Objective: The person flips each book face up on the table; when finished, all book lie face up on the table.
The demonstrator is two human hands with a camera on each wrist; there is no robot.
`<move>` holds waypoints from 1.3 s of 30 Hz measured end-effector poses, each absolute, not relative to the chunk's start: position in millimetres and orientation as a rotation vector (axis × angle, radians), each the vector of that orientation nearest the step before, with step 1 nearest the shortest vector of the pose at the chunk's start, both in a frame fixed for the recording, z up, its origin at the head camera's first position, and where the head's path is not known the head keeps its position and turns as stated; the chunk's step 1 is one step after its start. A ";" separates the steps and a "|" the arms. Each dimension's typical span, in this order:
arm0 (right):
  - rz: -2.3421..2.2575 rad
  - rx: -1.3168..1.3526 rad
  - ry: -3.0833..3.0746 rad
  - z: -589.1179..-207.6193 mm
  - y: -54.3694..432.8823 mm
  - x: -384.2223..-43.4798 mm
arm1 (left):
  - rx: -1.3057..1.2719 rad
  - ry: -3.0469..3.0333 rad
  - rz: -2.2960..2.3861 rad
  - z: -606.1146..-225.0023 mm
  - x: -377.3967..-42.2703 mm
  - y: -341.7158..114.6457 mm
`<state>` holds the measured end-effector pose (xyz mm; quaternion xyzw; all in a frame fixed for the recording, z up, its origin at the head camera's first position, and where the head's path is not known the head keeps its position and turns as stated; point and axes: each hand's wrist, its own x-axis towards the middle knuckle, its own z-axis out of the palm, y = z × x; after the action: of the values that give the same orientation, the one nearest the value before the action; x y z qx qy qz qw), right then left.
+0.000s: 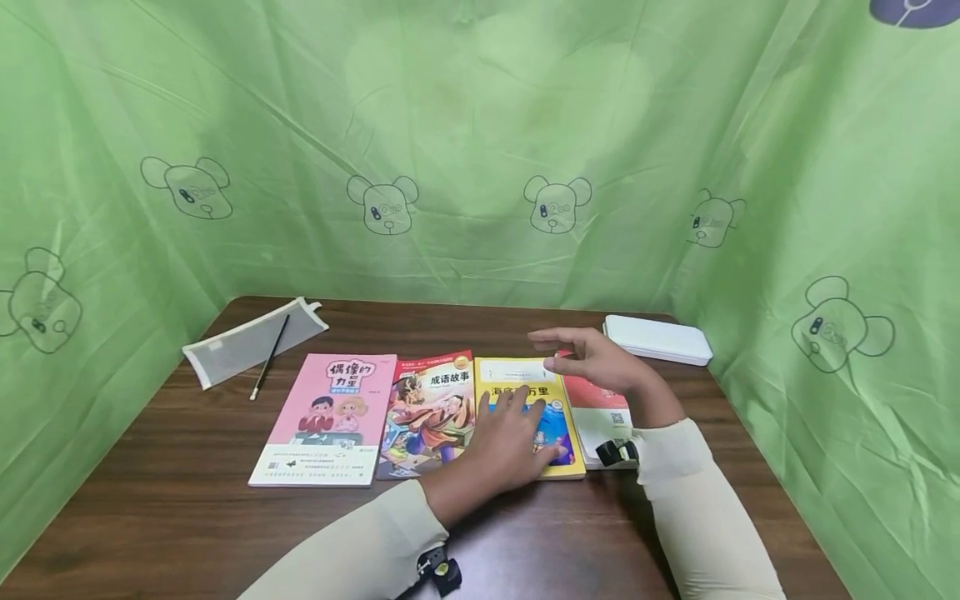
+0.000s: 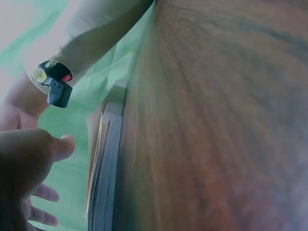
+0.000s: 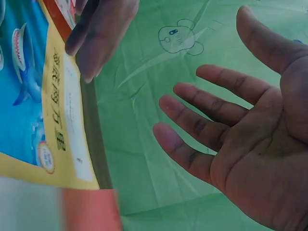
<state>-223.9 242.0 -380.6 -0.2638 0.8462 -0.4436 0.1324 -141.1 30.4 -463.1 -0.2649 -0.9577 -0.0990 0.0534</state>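
Four books lie in a row, so several covers face up in the head view. My left hand (image 1: 510, 437) is over the yellow-bordered book (image 1: 557, 419), fingers spread and hiding part of its cover; whether it touches is not certain. My right hand (image 1: 600, 358) is raised above the red-and-white book (image 1: 600, 408), holding nothing. In the right wrist view its palm (image 3: 260, 149) shows with the fingers apart. To the left are a comic-style book (image 1: 431, 408) with colourful figures and a pink book (image 1: 330, 408). The left wrist view catches book page edges (image 2: 106, 168) side-on.
A white mesh pouch (image 1: 240, 346) lies at the back left, with a black pencil (image 1: 272, 354) across it. At the back right is a white case (image 1: 656, 339). Green printed curtains (image 1: 465, 250) enclose the dark wooden table (image 1: 172, 467).
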 end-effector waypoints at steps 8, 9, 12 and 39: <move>-1.284 -0.809 2.479 -371.7 246.0 -214.4 | -0.887 -2.932 -0.307 -460.9 -139.9 40.6; -1.286 -0.802 2.483 -372.1 248.9 -214.1 | -0.901 -2.937 -0.305 -461.1 -139.5 42.5; -1.290 -0.782 2.495 -376.3 258.9 -214.8 | -0.943 -2.941 -0.296 -461.2 -137.7 47.2; -1.454 -0.218 2.436 -418.9 337.6 -224.5 | -1.202 -2.849 -0.272 -476.2 -127.0 70.7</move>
<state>-224.5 337.6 -418.9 -0.0757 0.8467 -0.5056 0.1476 -127.0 70.7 -476.2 -0.3871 -0.9177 -0.0876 0.0190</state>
